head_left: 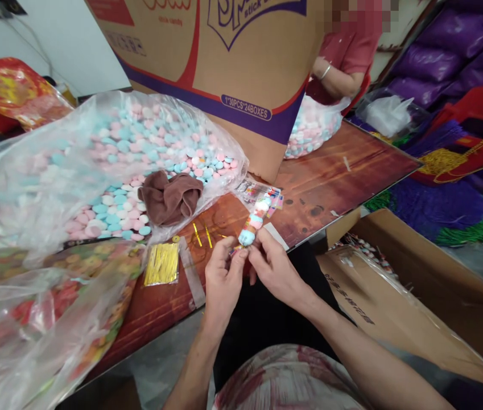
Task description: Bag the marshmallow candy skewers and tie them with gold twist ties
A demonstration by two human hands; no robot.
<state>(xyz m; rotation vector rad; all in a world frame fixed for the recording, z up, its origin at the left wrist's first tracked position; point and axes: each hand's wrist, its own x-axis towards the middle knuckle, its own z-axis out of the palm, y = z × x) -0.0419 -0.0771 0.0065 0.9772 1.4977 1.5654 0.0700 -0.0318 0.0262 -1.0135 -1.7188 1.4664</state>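
Note:
Both my hands are at the table's near edge, at the bottom end of a slim clear packet of stacked pastel marshmallows [255,221]. The packet tilts up and away from me. My left hand [225,276] pinches at its gathered end with thumb and fingers. My right hand [276,266] is closed on the same end from the other side. What exactly lies between the fingertips is partly hidden. Left of my hands lie loose gold twist ties [207,236] and a pack of gold twist ties [161,264]. Printed clear wrappers [252,191] lie just behind the packet.
A large clear bag of pastel marshmallows [117,142] covers the table's left, with a brown cloth [170,196] on it. A tall carton [250,74] stands behind. Across the table, a person's arm [339,80] shows. An open carton [420,285] stands at right.

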